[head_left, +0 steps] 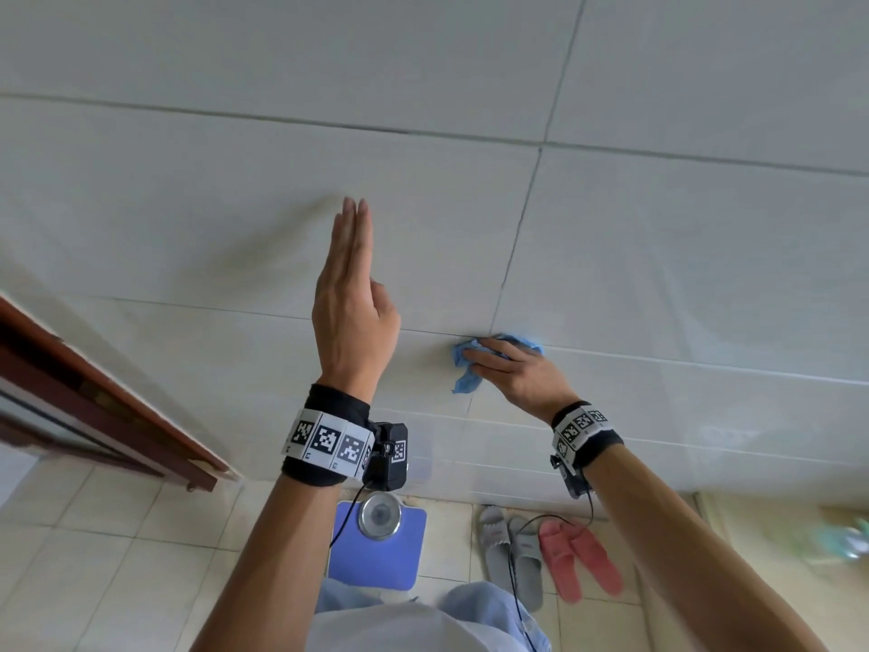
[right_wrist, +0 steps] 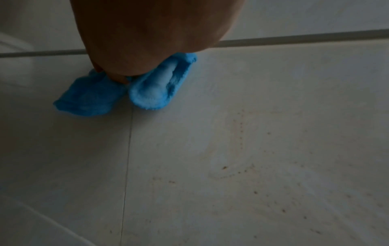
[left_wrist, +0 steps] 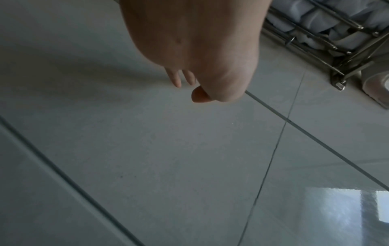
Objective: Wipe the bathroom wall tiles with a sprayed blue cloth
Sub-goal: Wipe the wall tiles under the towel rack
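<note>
Pale glossy tiles (head_left: 658, 256) with thin dark grout lines fill the wall, and cream floor tiles run along its foot. The right hand (head_left: 515, 369) lies flat on the wall low down, fingers stretched out over the bunched cloth (head_left: 465, 376), which sits where a vertical grout line meets a horizontal one. Flat fingers spread the pressure across the cloth, which suits wiping better than a fist would. In the right wrist view the cloth (right_wrist: 147, 89) bulges out in two blue folds from under the hand (right_wrist: 151, 33), touching the tile; I cannot tell whether the thumb hooks any of it. Beside it that tile carries faint brownish specks (right_wrist: 252, 166), probably the reason the hand works this low patch.

The left hand (head_left: 350, 298) is raised higher up, fingers straight and together, holding nothing. Its shadow falls on the wall beside it, but whether the fingertips touch the tile I cannot say; it looks placed to steady the body or simply kept clear of the wiping. The left wrist view shows the hand (left_wrist: 189, 46) from the palm side with fingertips (left_wrist: 175, 79) extended over bare tile, and a metal rack (left_wrist: 336, 41) holding something pale at the upper right.

On the floor by the wall stand a blue scale (head_left: 378, 548), grey slippers (head_left: 510, 557) and pink slippers (head_left: 580, 562). A brown door frame (head_left: 94, 392) crosses the left edge.

Wiping seems under way, with the specked tile not yet cleaned.
</note>
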The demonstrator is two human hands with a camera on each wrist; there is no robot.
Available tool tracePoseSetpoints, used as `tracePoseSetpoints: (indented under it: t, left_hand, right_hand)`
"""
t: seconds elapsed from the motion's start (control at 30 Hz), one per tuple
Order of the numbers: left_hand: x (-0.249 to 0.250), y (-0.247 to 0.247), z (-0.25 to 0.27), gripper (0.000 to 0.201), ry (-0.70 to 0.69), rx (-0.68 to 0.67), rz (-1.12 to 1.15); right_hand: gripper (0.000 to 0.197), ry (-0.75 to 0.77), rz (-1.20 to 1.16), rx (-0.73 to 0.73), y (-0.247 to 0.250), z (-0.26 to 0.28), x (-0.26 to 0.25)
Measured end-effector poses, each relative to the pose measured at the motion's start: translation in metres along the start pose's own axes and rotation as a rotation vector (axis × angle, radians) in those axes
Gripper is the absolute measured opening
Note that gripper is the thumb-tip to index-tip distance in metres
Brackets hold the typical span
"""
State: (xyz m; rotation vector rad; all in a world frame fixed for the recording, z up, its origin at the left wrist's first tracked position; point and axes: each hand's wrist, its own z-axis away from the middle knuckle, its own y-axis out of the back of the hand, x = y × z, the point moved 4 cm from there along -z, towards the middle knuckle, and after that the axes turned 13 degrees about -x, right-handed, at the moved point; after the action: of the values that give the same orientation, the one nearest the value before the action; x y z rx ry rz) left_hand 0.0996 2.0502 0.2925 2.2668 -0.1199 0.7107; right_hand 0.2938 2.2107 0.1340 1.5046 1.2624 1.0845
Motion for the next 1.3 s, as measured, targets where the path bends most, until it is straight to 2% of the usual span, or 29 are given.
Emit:
tracePoseSetpoints:
  t: [0.13,0.23,0.37,0.43,0.5,0.57,0.67,0.8,0.87,0.93,1.03,1.1,1.17,1.3]
  left_hand:
    - [0.02,-0.006,0.003,0.082,0.004,-0.024,-0.021]
    - [0.036,-0.005,-0.005,0.083,-0.005,-0.037,-0.041]
    - [0.055,0.002,-0.028,0.084,-0.008,-0.014,-0.055]
    - [0.062,0.005,-0.04,0.084,-0.001,0.005,-0.059]
    - [0.068,0.008,-0.047,0.084,-0.007,0.02,-0.06]
    - [0.07,0.009,-0.049,0.085,-0.008,0.03,-0.049]
    - [0.063,0.017,-0.052,0.085,0.025,0.067,-0.041]
    - [0.038,0.042,-0.057,0.085,0.12,0.13,-0.045]
    - [0.023,0.055,-0.06,0.084,0.178,0.152,-0.054]
    - [0.006,0.067,-0.063,0.087,0.274,0.162,-0.039]
    - [-0.024,0.078,-0.069,0.108,0.437,0.127,0.042]
    - [-0.042,0.084,-0.072,0.119,0.496,0.101,0.095]
    - [-0.057,0.091,-0.074,0.119,0.493,0.09,0.136]
    - [-0.094,0.111,-0.073,0.103,0.463,0.106,0.211]
  right_hand:
    - [0.027,0.012,-0.02,0.209,0.039,0.0,-0.007]
    - [0.039,-0.027,-0.004,0.459,0.114,-0.021,-0.006]
    - [0.03,-0.212,0.064,0.905,0.243,-0.04,0.012]
    - [0.025,-0.315,0.071,1.08,0.289,-0.045,0.03]
    - [0.02,-0.383,0.044,1.188,0.312,-0.052,0.05]
    - [0.02,-0.44,0.053,1.27,0.313,-0.06,0.055]
    - [0.026,-0.401,0.105,1.217,0.287,-0.078,0.041]
    - [0.032,-0.155,0.158,0.828,0.218,-0.106,0.008]
    - [0.029,-0.101,0.154,0.709,0.2,-0.111,-0.004]
    - [0.027,-0.124,0.1,0.725,0.203,-0.111,-0.007]
    - [0.022,-0.224,0.05,0.841,0.219,-0.11,-0.005]
    - [0.018,-0.271,0.05,0.882,0.22,-0.114,-0.009]
    - [0.017,-0.274,0.049,0.886,0.216,-0.124,-0.016]
    - [0.016,-0.249,0.023,0.859,0.204,-0.169,-0.045]
